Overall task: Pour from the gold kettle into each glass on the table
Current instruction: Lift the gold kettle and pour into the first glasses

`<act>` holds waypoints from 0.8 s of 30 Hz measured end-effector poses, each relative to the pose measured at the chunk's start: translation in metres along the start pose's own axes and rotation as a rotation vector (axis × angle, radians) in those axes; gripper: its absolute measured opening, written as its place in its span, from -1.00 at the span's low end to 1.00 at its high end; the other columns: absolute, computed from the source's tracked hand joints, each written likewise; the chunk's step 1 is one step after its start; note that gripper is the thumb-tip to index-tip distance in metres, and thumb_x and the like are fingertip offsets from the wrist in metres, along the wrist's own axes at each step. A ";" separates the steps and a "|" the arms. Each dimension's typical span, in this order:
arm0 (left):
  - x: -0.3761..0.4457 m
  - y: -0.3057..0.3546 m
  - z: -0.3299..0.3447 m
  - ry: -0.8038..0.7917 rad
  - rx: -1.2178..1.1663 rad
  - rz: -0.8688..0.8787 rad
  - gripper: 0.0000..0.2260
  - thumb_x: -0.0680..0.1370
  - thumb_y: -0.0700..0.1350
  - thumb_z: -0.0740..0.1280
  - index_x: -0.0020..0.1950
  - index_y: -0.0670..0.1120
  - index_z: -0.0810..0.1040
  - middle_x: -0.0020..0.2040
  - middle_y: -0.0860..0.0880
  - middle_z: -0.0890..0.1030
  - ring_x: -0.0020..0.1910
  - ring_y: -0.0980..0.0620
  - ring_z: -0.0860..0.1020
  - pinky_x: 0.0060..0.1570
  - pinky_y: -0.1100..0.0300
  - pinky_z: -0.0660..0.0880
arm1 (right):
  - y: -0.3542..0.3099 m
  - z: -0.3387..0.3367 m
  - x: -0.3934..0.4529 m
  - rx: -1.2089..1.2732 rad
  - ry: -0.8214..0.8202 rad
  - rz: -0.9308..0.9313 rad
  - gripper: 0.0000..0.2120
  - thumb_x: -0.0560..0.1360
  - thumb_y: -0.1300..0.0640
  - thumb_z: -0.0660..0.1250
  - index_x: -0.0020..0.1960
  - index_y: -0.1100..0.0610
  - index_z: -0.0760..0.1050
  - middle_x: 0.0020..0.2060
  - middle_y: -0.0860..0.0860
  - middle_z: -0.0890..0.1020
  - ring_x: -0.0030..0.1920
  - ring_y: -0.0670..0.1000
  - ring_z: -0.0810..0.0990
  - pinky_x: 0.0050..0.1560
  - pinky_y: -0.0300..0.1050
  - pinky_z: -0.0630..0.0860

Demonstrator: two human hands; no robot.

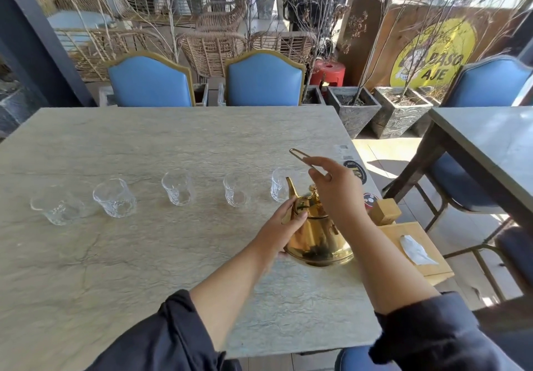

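Observation:
A gold kettle (318, 239) stands on the stone table (144, 145) at its right side, spout pointing toward the far edge. My left hand (284, 223) rests against the kettle's left side near the spout base. My right hand (336, 187) is above the kettle, fingers pinched on its thin gold wire handle (300, 155), which is raised. Several clear empty glasses stand in a row across the table: the leftmost glass (56, 206), others at glass (115, 197), glass (178, 186), glass (236, 189), and the rightmost glass (281, 186) just behind the spout.
A wooden tissue box (415, 243) and a small wooden block (385, 210) sit at the table's right edge, with round stickers (356, 170) nearby. Two blue chairs (264, 80) stand across the table. A second table (490, 139) is on the right.

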State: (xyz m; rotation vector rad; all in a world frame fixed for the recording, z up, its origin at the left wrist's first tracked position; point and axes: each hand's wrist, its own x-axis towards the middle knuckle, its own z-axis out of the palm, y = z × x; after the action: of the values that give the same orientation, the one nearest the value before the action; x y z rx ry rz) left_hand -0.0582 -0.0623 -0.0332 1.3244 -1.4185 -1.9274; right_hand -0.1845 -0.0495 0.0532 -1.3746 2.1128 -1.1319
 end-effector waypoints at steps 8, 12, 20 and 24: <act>0.007 0.007 -0.005 0.027 0.006 -0.038 -0.55 0.57 0.22 0.27 0.45 0.39 0.28 0.25 0.15 0.42 0.22 0.03 0.44 -0.02 -0.01 0.53 | -0.011 0.011 0.019 -0.101 -0.043 0.015 -0.76 0.59 0.11 0.23 0.19 -0.05 0.57 0.17 0.02 0.64 -0.47 -0.06 0.46 -0.50 -0.27 0.36; 0.006 0.008 -0.005 0.032 -0.024 -0.061 -0.55 0.57 0.23 0.26 0.45 0.35 0.29 0.28 0.14 0.43 0.21 0.03 0.45 -0.11 0.04 0.53 | -0.013 0.016 0.026 -0.131 -0.067 0.003 -0.77 0.58 0.12 0.24 0.17 -0.03 0.58 0.14 0.03 0.66 -0.46 -0.06 0.48 -0.47 -0.23 0.38; 0.005 0.010 -0.007 0.010 -0.040 -0.038 -0.59 0.59 0.18 0.28 0.42 0.40 0.30 0.35 0.11 0.47 0.27 0.02 0.51 -0.06 -0.01 0.58 | -0.016 0.014 0.037 -0.153 -0.089 -0.014 -0.78 0.58 0.15 0.24 0.17 0.01 0.58 0.27 0.00 0.58 -0.43 -0.06 0.48 -0.41 -0.28 0.39; 0.006 0.012 -0.010 -0.012 -0.036 -0.025 -0.62 0.55 0.21 0.31 0.35 0.45 0.35 0.43 0.11 0.44 0.32 -0.01 0.50 0.09 -0.14 0.59 | -0.020 0.012 0.040 -0.157 -0.087 -0.009 -0.77 0.58 0.15 0.24 0.17 0.01 0.58 0.24 -0.01 0.60 -0.28 -0.04 0.52 -0.34 -0.19 0.43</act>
State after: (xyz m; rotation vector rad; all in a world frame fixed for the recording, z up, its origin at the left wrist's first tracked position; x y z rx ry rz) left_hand -0.0545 -0.0767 -0.0254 1.3230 -1.3726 -1.9706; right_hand -0.1829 -0.0937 0.0658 -1.4756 2.1739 -0.9078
